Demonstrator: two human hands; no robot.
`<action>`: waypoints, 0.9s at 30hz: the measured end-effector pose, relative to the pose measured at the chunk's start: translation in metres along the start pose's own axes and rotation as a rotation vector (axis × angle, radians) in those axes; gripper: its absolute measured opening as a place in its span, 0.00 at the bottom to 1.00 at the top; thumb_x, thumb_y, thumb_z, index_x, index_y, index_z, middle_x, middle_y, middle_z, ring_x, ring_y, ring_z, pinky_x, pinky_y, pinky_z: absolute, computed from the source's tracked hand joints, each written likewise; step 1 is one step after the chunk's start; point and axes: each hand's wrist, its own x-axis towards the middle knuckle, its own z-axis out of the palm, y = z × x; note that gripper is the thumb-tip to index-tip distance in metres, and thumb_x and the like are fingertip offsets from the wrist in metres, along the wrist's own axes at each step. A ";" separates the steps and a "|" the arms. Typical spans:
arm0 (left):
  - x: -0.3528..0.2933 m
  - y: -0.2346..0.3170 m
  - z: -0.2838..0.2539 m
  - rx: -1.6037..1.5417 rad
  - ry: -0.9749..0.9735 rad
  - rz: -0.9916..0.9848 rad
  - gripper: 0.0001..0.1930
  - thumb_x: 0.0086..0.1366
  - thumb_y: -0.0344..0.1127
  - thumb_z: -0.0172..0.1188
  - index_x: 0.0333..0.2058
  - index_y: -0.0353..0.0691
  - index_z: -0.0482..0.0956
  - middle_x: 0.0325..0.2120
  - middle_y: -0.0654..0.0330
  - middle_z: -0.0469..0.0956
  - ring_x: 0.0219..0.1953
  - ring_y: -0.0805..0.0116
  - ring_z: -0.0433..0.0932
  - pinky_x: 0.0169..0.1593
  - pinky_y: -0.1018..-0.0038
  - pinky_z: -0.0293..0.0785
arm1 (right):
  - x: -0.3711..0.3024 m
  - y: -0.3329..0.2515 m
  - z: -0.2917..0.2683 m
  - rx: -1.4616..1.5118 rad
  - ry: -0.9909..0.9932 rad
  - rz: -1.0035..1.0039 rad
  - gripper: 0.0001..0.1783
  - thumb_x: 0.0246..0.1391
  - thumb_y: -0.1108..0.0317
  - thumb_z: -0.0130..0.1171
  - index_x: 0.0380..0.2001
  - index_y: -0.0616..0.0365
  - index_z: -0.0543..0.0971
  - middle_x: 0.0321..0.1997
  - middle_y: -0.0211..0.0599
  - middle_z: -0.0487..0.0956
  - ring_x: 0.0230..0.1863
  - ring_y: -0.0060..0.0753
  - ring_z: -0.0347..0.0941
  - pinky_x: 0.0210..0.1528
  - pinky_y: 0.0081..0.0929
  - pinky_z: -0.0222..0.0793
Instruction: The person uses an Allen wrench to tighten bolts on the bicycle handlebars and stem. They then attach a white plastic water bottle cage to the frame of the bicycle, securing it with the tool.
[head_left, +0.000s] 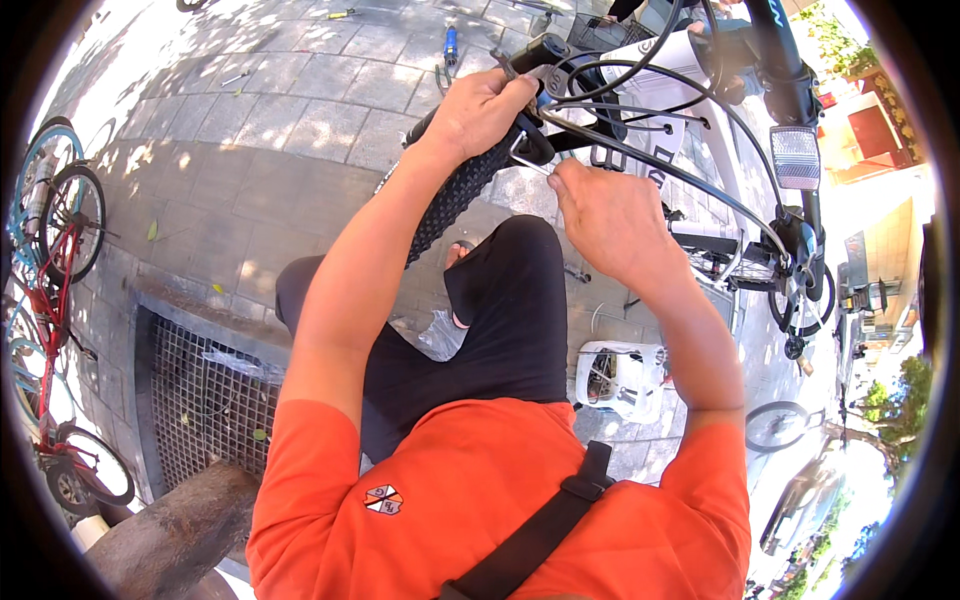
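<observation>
A bicycle with a white frame (672,92) stands in front of me, its knobby black front tyre (462,197) just beyond my knees. My right hand (612,218) is closed on a bent silver hex key (527,163), whose short end reaches toward the black fork crown (534,140). On the other side of the crown, my left hand (482,108) is closed with thumb and fingers round a dark metal tool that looks like a wrench (503,64). Its far end sticks out past the fingers; the gripped part is hidden. Black cables (640,72) loop above both hands.
A blue-handled tool (450,45) and pliers (442,80) lie on the paving beyond. Right of my legs is a white plastic stool (622,402). A metal grate (205,395), a tree trunk (175,522) and a red bicycle (48,320) are at left. The handlebar carries a reflector (795,158).
</observation>
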 end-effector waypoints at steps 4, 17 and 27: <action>-0.006 0.016 -0.002 0.072 0.043 0.050 0.36 0.73 0.68 0.48 0.34 0.38 0.89 0.21 0.49 0.79 0.30 0.56 0.79 0.41 0.63 0.75 | 0.005 -0.006 -0.007 -0.100 -0.060 0.005 0.12 0.70 0.62 0.52 0.37 0.59 0.78 0.25 0.46 0.82 0.30 0.54 0.82 0.32 0.49 0.75; -0.005 0.007 -0.005 0.077 0.000 0.065 0.35 0.73 0.67 0.49 0.36 0.37 0.88 0.25 0.47 0.80 0.33 0.54 0.79 0.44 0.63 0.76 | 0.048 -0.069 -0.070 -0.385 -0.357 -0.068 0.10 0.54 0.73 0.59 0.36 0.58 0.87 0.32 0.48 0.87 0.37 0.49 0.87 0.42 0.43 0.80; -0.003 0.007 -0.006 0.097 -0.015 0.090 0.34 0.75 0.65 0.50 0.37 0.34 0.86 0.22 0.55 0.76 0.29 0.65 0.73 0.39 0.67 0.73 | 0.018 -0.022 -0.019 -0.423 -0.157 -0.031 0.05 0.61 0.69 0.57 0.35 0.58 0.78 0.29 0.42 0.85 0.31 0.47 0.85 0.32 0.43 0.78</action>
